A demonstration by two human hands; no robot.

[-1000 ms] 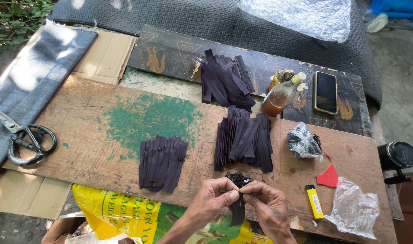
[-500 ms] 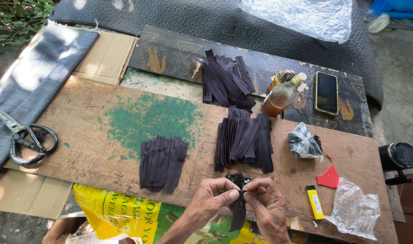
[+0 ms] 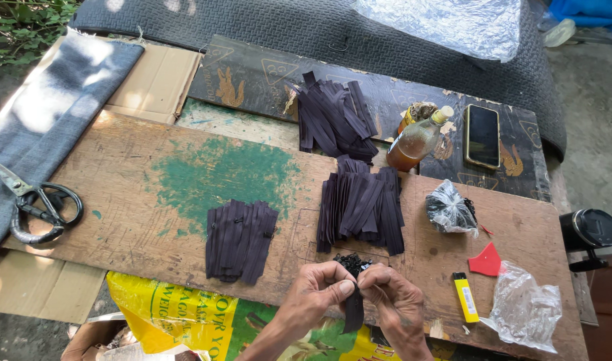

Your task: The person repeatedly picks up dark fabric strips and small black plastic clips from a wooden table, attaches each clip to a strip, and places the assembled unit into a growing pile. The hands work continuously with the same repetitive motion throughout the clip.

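Both hands, left hand (image 3: 317, 289) and right hand (image 3: 393, 301), pinched on one dark strip (image 3: 353, 313) hanging just below the small black pile (image 3: 352, 263) at the desk (image 3: 132, 200) near edge; fitting step judged underway, steady two-finger alignment needed next.

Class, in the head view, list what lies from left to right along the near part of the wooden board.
Black-handled metal scissors → small pile of dark zipper strips → left hand → right hand → yellow lighter → crumpled clear plastic bag.
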